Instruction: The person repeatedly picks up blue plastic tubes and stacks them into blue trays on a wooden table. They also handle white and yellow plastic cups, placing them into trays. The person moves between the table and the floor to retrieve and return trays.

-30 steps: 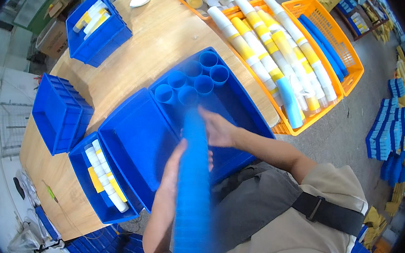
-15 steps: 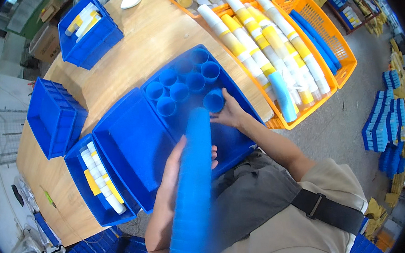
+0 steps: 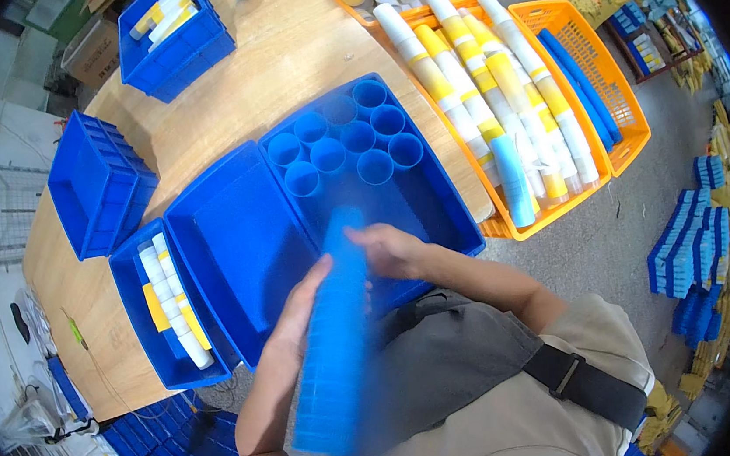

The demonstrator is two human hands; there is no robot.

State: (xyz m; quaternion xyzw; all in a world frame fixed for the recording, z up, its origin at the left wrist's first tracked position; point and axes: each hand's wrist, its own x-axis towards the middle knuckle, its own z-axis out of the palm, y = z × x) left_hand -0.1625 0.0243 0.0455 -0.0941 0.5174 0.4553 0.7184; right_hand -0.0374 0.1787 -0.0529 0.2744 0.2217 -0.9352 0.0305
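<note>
My left hand (image 3: 298, 309) grips a long stack of nested blue cups (image 3: 334, 345) that runs from my lap toward the table. My right hand (image 3: 393, 250) holds the upper end of the same stack, just above the near part of a blue bin (image 3: 443, 212). Several single blue cups (image 3: 356, 136) stand upright in rows at the far end of that bin. An empty blue bin (image 3: 239, 240) sits directly to its left.
An orange basket (image 3: 583, 75) at the right holds long stacks of white, yellow and blue cups. Small blue bins with white and yellow cups sit at the near left (image 3: 166, 309) and far left (image 3: 175, 35). Stacked blue bins (image 3: 93, 188) stand on the wooden table (image 3: 279, 60).
My right hand has drawn back from the standing cups in the bin to the top of the stack. One more cup stands in the bin than a second ago.
</note>
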